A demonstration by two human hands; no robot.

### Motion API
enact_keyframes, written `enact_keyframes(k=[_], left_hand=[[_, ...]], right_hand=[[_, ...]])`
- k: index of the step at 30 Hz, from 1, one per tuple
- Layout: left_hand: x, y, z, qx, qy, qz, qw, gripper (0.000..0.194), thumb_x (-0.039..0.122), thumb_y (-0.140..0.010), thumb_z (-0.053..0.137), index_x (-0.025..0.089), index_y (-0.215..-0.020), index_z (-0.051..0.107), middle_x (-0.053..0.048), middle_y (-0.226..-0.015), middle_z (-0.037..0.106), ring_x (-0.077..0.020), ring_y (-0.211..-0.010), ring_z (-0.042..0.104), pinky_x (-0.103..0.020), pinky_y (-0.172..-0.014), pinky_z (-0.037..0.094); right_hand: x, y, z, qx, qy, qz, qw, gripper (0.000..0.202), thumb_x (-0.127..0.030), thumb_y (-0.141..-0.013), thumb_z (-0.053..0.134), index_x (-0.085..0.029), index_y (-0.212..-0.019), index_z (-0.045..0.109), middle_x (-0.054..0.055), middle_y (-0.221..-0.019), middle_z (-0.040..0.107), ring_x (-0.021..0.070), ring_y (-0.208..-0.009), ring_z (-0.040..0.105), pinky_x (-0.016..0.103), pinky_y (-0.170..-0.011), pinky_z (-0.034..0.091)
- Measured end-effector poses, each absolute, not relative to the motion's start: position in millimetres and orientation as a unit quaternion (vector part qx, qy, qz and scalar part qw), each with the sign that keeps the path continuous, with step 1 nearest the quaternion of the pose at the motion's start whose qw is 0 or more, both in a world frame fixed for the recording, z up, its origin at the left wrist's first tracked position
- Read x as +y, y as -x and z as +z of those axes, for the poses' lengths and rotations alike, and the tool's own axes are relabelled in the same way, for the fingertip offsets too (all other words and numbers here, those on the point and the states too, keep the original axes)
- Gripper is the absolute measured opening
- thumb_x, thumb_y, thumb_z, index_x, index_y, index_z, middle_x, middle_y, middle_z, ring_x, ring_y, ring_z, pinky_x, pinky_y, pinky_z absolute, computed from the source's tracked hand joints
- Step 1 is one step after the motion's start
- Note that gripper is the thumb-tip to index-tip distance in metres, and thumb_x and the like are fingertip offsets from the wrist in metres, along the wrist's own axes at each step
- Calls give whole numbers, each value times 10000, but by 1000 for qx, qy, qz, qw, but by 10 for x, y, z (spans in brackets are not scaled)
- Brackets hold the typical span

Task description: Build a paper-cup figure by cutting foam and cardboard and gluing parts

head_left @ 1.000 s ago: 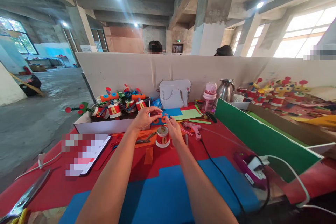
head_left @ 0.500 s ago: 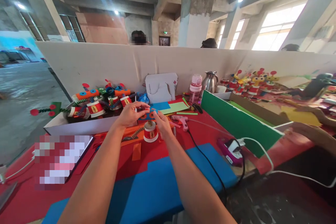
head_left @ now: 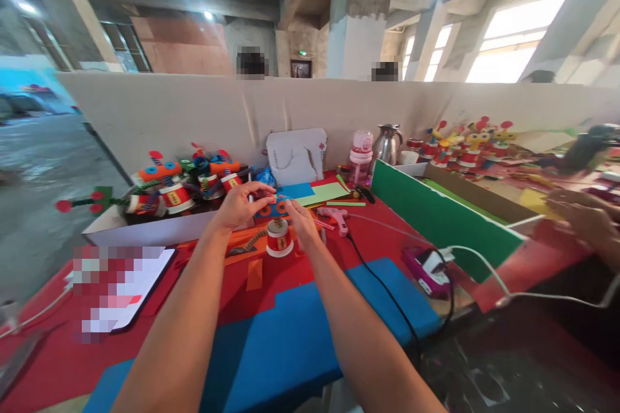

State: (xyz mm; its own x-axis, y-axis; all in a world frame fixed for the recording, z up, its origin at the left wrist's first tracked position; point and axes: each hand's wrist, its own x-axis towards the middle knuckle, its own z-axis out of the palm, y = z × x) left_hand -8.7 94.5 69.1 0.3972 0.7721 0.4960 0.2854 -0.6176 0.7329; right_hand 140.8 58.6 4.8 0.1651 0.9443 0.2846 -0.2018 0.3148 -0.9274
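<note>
A blue piece with orange rings [head_left: 274, 208] is held between my two hands, above a red-and-white paper cup [head_left: 279, 240]. My left hand [head_left: 242, 205] pinches at its left side, with the fingers curled. At its right edge, my right hand [head_left: 301, 221] has its thumb and fingers closed on it. A coiled stem rises from the top of the cup towards the blue piece. Another coiled strip [head_left: 250, 242] extends from the cup's left side. An orange paper piece [head_left: 254, 274] lies in front.
Finished cup figures [head_left: 177, 199] fill a white box at the left. A pink glue gun [head_left: 339, 219], a green-sided box [head_left: 436, 222], a purple power socket [head_left: 426, 273] and a steel jug [head_left: 387, 144] stand right. A tablet [head_left: 140, 290] lies left. Another person's hand [head_left: 576, 210] is far right.
The camera view has shifted slightly. My hands stay at the blue piece with almost the same grip. At the far right, the other person's hands have moved.
</note>
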Motion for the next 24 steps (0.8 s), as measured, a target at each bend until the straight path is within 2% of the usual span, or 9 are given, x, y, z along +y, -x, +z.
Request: enact_keyframes(k=[5,11,17,24], left_hand=[[969,80,703,336,-800,431,247,317,472,-729,670,174,-831,697,-46,-765,714,-171,-705,640,-276,-657,506],[980,100,704,337,-804,431,233,271,409,-743,669,168,-857,717,-48,-794,726,-175,-742,646,-274,-685,508],[977,94,708,330,-812,429,218,255,398,-745,681,169,-847,723,-44,-789,719,-160,-714,643,-255,-662,516],[965,82,716,334,-815,425,211,238,380,-745,686,167,-847,721,-42,-784,713,-148,-675,630,-241,-617,514]], right_hand=[[588,-1433,77,-477,377,444,658,378,-555,-766,610,-214,-862,741,13,-871,722,203,-903,630,307,-797,503],[619,-1437,50,-476,378,447,657,398,-577,-756,619,-219,-884,737,13,-893,723,216,-986,610,319,-868,480],[600,-1451,60,-489,362,466,642,427,-591,-769,597,-229,-952,729,24,-983,714,232,-1062,585,339,-915,463],[590,-1449,69,-493,370,457,642,419,-590,-768,592,-227,-926,729,34,-981,708,237,-1070,582,352,-902,475]])
